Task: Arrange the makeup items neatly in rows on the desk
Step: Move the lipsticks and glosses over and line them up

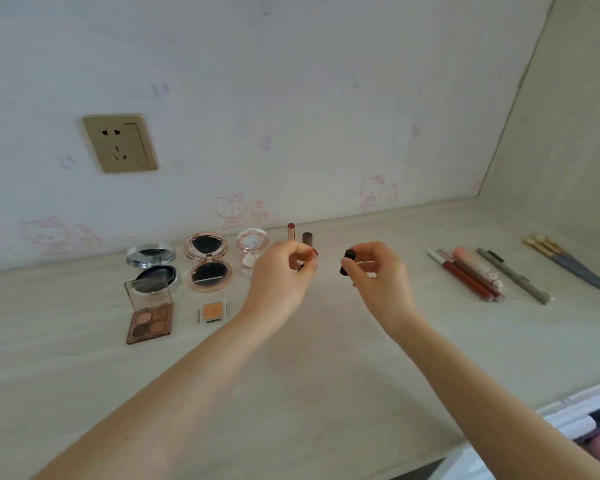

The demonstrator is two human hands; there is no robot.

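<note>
Both forearms reached forward over the desk (291,393), wrists raised. The right hand (378,275) pinched a dark lipstick cap (347,262); the left hand (281,275) gripped a small dark lipstick (311,258), mostly hidden, apparently pulled apart for standing upright. Just beyond the left hand stood an uncapped lipstick (291,231) and its cap (307,238), starting that row.

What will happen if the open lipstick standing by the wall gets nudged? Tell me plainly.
The open lipstick stands upright, tall and narrow, so it would probably tip easily. Being round, it may then roll along the desk. Its exposed tip looks soft and could smear or dent against the brown cap beside it.
</note>
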